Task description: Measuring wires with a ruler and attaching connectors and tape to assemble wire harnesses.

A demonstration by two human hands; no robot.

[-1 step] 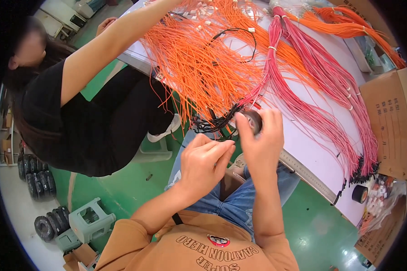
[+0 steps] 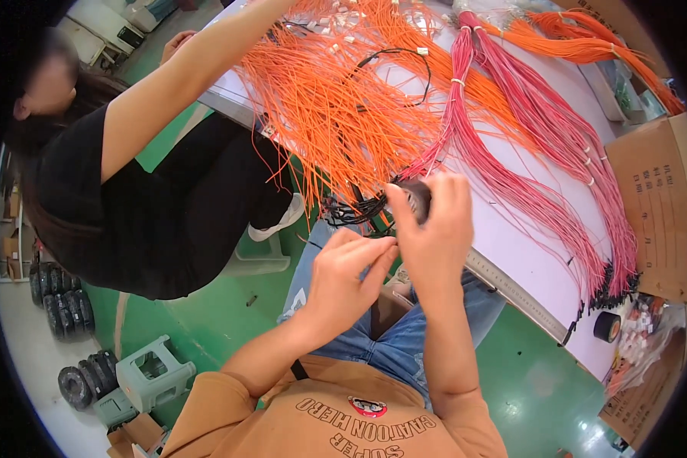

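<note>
Above my lap, my right hand (image 2: pixel 437 233) grips a roll of black tape (image 2: pixel 418 200) between thumb and fingers. My left hand (image 2: pixel 347 269) is pinched closed just to its left. Dark thin strands run up to those fingertips, but what exactly they hold is hidden. Black-sleeved wire ends (image 2: pixel 359 210) hang over the table edge right beyond both hands. They join a pink wire bundle (image 2: pixel 456 122) at its near left end. A loose heap of orange wires (image 2: pixel 336 107) spreads across the table to the left of that bundle.
A co-worker in black (image 2: pixel 130 206) sits at left, one arm reaching over the orange wires. A second pink bundle (image 2: pixel 542 99) lies farther right. Another black tape roll (image 2: pixel 607 327) stands near the table's right corner, beside a cardboard box (image 2: pixel 653 206). Green stools (image 2: pixel 154 370) stand lower left.
My right hand has shifted slightly left and up with the tape roll, which has turned a little. My left hand stays almost where it was.
</note>
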